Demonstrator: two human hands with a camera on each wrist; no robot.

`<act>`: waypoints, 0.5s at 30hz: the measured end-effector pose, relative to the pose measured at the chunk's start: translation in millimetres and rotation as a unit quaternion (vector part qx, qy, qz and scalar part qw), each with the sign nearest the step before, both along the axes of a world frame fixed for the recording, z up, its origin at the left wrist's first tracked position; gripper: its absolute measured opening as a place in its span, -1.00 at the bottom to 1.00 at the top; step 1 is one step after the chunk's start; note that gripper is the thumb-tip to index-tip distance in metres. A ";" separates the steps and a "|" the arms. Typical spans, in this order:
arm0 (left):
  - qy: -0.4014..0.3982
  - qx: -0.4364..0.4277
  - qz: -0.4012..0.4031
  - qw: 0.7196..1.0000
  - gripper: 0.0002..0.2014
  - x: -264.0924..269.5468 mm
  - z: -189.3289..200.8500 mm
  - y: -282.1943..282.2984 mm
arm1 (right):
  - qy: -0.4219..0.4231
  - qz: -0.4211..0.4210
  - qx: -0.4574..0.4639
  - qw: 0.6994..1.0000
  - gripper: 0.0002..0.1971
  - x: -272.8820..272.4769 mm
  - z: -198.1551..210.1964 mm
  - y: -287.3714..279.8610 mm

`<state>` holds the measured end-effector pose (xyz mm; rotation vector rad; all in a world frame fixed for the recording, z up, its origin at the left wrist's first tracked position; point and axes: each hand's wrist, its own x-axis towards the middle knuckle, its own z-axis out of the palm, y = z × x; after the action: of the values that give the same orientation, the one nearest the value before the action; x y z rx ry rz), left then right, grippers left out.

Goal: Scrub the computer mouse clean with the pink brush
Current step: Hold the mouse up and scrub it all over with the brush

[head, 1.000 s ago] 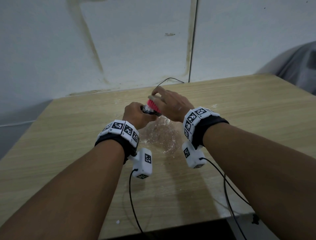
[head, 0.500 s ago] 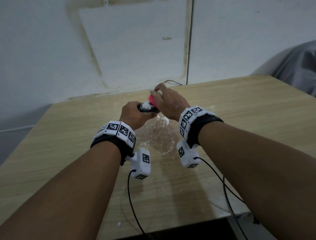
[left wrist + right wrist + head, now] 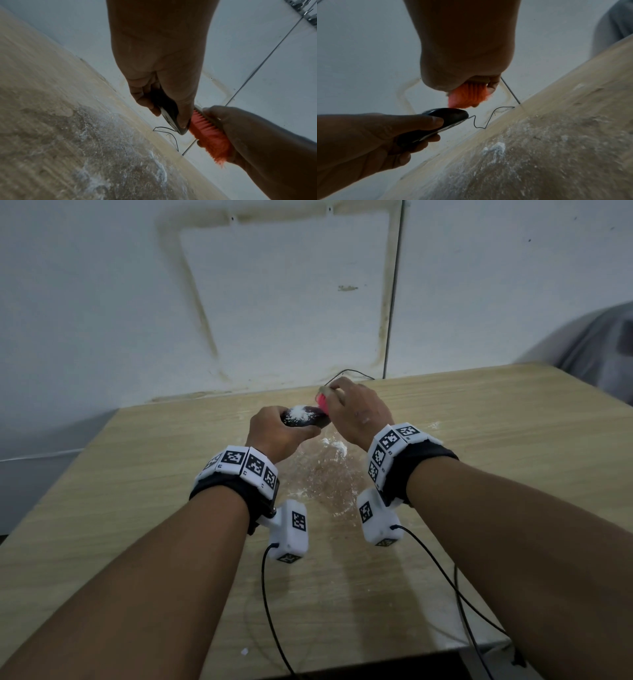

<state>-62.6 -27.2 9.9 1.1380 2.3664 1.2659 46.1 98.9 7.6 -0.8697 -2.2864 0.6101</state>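
Note:
My left hand (image 3: 274, 433) grips a black computer mouse (image 3: 303, 416) and holds it above the wooden table (image 3: 137, 491). White powder lies on the mouse's top. My right hand (image 3: 356, 412) holds the pink brush (image 3: 322, 402) at the mouse's far end. In the left wrist view the brush (image 3: 209, 135) has its bristles beside the mouse (image 3: 169, 116). In the right wrist view the bristles (image 3: 467, 96) hover just over the mouse (image 3: 447, 115), and whether they touch it I cannot tell. A thin black cord (image 3: 488, 119) runs from the mouse toward the wall.
White powder and a wet smear (image 3: 325, 470) cover the table under my hands. A stained white wall (image 3: 274, 302) stands just behind the table. Grey cloth (image 3: 599, 344) lies past the table's far right corner. Wrist camera cables (image 3: 274, 611) hang over the near edge.
The brush has slid from over the mouse to its far end, which bares the powder on the mouse's top. My left hand keeps its grip on the mouse.

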 end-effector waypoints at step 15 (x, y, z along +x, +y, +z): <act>-0.002 0.015 -0.004 1.000 -0.74 10.8 2.2 0.7 | 0.133 0.022 0.084 0.987 -0.67 13.3 0.0 -15.6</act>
<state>-51.7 -26.5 12.1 1.1501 2.3454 1.3053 59.4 83.3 7.6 -0.6193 -2.0845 0.5108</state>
